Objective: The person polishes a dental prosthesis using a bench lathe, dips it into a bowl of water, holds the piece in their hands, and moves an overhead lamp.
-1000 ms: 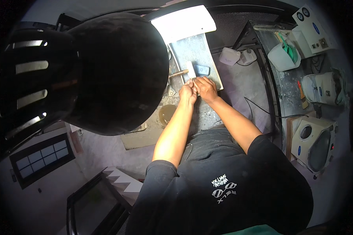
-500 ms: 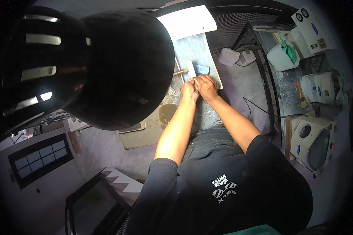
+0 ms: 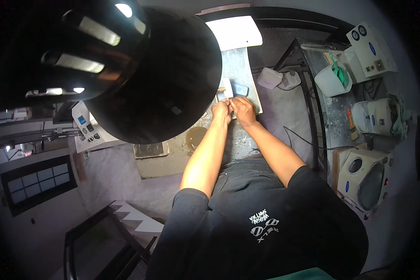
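Both my hands meet at the near end of a narrow metal-topped bench (image 3: 240, 58). My left hand (image 3: 221, 110) has its fingers pinched together, and my right hand (image 3: 244, 111) is closed right beside it, fingertips almost touching. Whatever they hold between them is too small to make out. Just beyond the fingertips stands a white block-like piece (image 3: 227, 87) with a brown rod-shaped part (image 3: 221, 89) against it. To its right lies a small blue flat case (image 3: 240, 90).
A large black lamp shade (image 3: 177, 74) hangs over the left side, hiding part of the bench. A round brown dish (image 3: 196, 138) sits left of my forearm. At right, a side bench carries a white tub with a green scoop (image 3: 340, 74) and several machines. Jugs (image 3: 269, 78) stand between.
The view has shifted slightly, so the lamp covers more of the brown rod. My hands stay together at the same spot, with the fingers only slightly moved.
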Tool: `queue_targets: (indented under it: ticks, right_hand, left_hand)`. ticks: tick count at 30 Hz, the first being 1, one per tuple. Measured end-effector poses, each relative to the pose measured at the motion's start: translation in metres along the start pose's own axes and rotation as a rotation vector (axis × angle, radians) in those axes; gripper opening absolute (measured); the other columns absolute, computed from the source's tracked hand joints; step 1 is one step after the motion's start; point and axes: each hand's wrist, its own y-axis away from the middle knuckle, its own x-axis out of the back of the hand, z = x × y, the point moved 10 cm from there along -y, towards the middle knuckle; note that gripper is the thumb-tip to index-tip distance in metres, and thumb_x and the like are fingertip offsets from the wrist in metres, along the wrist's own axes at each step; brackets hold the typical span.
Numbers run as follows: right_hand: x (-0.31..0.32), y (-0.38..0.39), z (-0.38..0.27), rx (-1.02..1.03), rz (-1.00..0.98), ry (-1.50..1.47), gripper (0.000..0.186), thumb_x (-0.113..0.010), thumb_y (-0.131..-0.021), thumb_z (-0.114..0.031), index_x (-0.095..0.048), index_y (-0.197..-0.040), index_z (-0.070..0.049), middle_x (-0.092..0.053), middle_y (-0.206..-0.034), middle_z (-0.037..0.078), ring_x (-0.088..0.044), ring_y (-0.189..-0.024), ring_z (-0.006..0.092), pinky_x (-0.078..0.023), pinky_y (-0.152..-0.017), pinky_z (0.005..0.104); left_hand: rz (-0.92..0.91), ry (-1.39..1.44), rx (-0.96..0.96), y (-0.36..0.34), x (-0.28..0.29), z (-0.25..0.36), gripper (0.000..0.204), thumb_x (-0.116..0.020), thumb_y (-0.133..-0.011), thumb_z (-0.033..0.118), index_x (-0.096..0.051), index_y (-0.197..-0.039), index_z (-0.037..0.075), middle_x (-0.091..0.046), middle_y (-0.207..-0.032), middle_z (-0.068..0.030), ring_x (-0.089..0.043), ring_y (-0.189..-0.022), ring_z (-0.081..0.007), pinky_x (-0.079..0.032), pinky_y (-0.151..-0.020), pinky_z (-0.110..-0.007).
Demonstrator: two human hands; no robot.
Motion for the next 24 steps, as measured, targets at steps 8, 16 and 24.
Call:
queue_targets:
  ticks: [8,16,24]
  right_hand:
    - [0.002,0.001,0.007,-0.046,0.017,0.013,0.004,-0.066,-0.079,-0.006,-0.067,-0.08,-0.002,-0.066,-0.082,0.012,-0.064,-0.077,0.0304,-0.052,-0.068,0.0394]
    - [-0.005,-0.003,0.01,-0.064,-0.025,0.001,0.004,-0.067,-0.079,-0.004,-0.067,-0.079,0.0,-0.066,-0.081,0.013,-0.064,-0.077,0.0313,-0.052,-0.068,0.0395]
    - [-0.009,-0.005,0.001,-0.053,-0.038,0.059,0.007,-0.067,-0.078,-0.006,-0.069,-0.08,0.0,-0.067,-0.084,0.015,-0.065,-0.08,0.0319,-0.052,-0.072,0.0397]
  left_hand:
    - [-0.016,-0.111,0.023,-0.01,-0.002,-0.008,0.013,-0.053,-0.092,0.003,-0.065,-0.094,-0.001,-0.066,-0.084,-0.0082,-0.061,-0.066,-0.0161,-0.051,-0.052,-0.026]
    - [0.025,0.037,-0.014,-0.021,-0.001,-0.009,0.012,-0.053,-0.092,0.002,-0.065,-0.093,-0.002,-0.066,-0.085,-0.009,-0.06,-0.064,-0.0171,-0.051,-0.052,-0.026]
    - [0.03,0.188,-0.018,-0.036,0.008,-0.015,0.011,-0.054,-0.091,-0.003,-0.063,-0.094,-0.007,-0.066,-0.084,-0.0117,-0.063,-0.068,-0.0189,-0.054,-0.055,-0.028]
